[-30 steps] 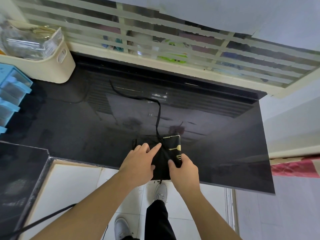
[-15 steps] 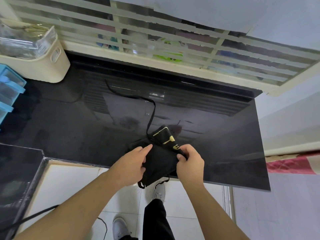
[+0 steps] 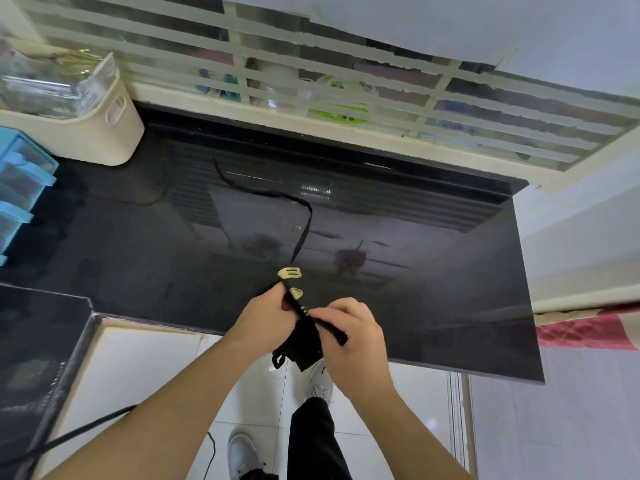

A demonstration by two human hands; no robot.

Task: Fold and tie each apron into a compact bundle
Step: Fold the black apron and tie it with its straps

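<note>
While the left hand grips the folded apron over the counter's near edge, the right hand pinches its tie, and the loose strap trails far-left, nearer the left hand.

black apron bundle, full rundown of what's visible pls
The black apron is folded into a small dark cloth bundle with gold markings near its top, held above the counter's front edge. The left hand and right hand each grip it. One long strap trails back across the counter; a short loop dangles beneath.
</note>
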